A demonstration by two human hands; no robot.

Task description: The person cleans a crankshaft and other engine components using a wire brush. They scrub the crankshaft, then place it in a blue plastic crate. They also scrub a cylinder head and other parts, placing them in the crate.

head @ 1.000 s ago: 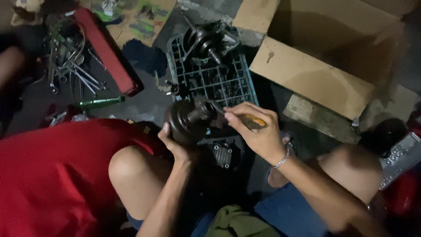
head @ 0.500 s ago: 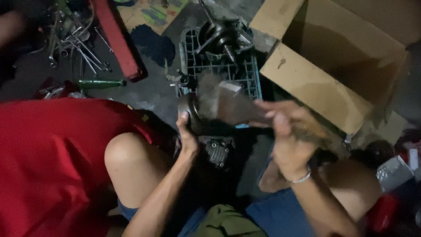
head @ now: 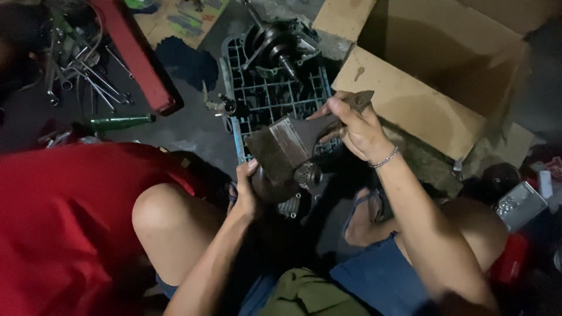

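Above the lap, the left hand (head: 246, 196) cupped a round metal part (head: 275, 186) from below. The right hand (head: 357, 126) gripped a brush (head: 293, 143) by its handle, long axis running from two o'clock down to eight, bristles on the part. At twelve o'clock lay a crate (head: 266, 93).

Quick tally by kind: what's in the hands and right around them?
Paintbrush in the right hand: 1
Round metal part in the left hand: 1
Plastic crate: 1
Cardboard box: 1
Green bottle: 1
Total: 5
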